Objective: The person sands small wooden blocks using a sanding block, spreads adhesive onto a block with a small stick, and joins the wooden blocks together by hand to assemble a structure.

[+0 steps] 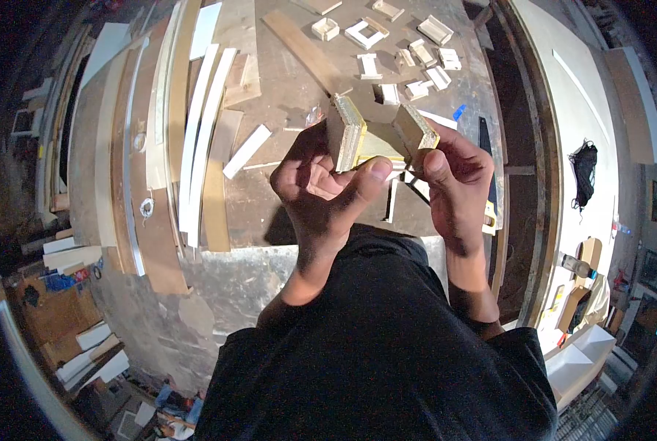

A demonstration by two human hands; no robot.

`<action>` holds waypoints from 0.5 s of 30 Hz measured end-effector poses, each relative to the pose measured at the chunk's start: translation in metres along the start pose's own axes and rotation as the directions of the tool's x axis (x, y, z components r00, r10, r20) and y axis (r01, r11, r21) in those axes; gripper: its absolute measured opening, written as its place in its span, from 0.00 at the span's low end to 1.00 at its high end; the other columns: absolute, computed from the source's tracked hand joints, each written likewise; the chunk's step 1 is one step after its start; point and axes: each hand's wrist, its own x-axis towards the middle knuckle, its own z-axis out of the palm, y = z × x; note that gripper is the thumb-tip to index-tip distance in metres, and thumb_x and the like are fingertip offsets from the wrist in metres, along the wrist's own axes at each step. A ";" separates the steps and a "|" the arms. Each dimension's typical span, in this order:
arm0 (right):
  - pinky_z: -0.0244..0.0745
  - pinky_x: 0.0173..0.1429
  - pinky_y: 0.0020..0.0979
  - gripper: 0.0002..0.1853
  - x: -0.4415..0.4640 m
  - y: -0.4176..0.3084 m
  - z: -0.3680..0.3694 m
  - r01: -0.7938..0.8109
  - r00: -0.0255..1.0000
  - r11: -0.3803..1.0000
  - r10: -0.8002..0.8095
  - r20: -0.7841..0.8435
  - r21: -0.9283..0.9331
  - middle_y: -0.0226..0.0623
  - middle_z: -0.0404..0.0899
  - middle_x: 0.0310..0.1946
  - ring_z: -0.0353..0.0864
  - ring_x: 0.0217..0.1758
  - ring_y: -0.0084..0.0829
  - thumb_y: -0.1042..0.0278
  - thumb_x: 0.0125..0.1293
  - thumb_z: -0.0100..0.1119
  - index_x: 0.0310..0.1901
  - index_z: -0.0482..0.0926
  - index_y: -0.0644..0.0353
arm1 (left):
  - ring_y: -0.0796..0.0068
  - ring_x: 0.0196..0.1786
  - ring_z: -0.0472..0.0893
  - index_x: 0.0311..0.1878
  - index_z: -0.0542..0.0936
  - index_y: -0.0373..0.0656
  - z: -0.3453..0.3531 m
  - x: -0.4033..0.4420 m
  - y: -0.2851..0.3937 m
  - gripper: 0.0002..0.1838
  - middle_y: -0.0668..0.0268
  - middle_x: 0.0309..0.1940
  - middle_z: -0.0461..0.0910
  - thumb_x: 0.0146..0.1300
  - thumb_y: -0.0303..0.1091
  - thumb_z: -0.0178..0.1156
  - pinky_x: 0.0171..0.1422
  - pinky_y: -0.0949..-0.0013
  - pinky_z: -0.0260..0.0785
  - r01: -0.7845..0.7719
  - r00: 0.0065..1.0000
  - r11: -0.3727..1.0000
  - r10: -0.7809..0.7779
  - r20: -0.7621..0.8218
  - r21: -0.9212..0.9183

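A small U-shaped wooden piece [384,141] is held up over the workbench, with two raised side blocks and a flatter part between them. My left hand [325,176] is closed on its left side, the thumb along the near edge and the fingers partly hidden behind. On the right side my right hand [457,176] grips the same piece, its thumb at the near corner of the right block. The block edges look layered and yellowish. Behind the piece, part of the bench is hidden.
Small wooden assemblies [366,33] lie on the far part of the bench [284,140]. Long boards and strips [196,147] cover its left side. Near the right hand are a blue clip [458,112] and a saw-like dark blade [483,140]. A black bundle [584,173] lies on the right-hand white surface.
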 end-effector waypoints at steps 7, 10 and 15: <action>0.80 0.58 0.33 0.30 -0.005 0.000 0.006 -0.115 0.993 0.988 0.114 0.024 0.098 0.46 0.83 0.50 0.83 0.52 0.33 0.73 0.58 0.73 0.61 0.74 0.76 | 0.64 0.58 0.79 0.60 0.76 0.33 -0.002 -0.003 -0.007 0.28 0.54 0.58 0.79 0.53 0.23 0.69 0.66 0.60 0.69 -0.124 0.991 0.991 0.127 -0.044 0.056; 0.80 0.58 0.33 0.29 -0.006 -0.003 0.007 -0.091 0.996 0.996 0.090 0.022 0.021 0.44 0.82 0.51 0.83 0.53 0.33 0.73 0.58 0.73 0.60 0.75 0.74 | 0.64 0.59 0.78 0.60 0.70 0.36 -0.007 -0.002 -0.003 0.31 0.53 0.58 0.75 0.52 0.23 0.72 0.62 0.61 0.74 -0.080 0.997 0.996 0.080 -0.004 0.045; 0.80 0.58 0.35 0.30 -0.005 -0.001 0.001 -0.011 0.997 0.998 0.016 0.075 -0.060 0.45 0.82 0.52 0.83 0.52 0.33 0.64 0.60 0.73 0.59 0.76 0.76 | 0.64 0.57 0.78 0.61 0.65 0.37 -0.001 -0.005 -0.003 0.35 0.52 0.56 0.74 0.52 0.24 0.74 0.57 0.60 0.77 -0.120 0.993 0.992 0.119 -0.019 -0.041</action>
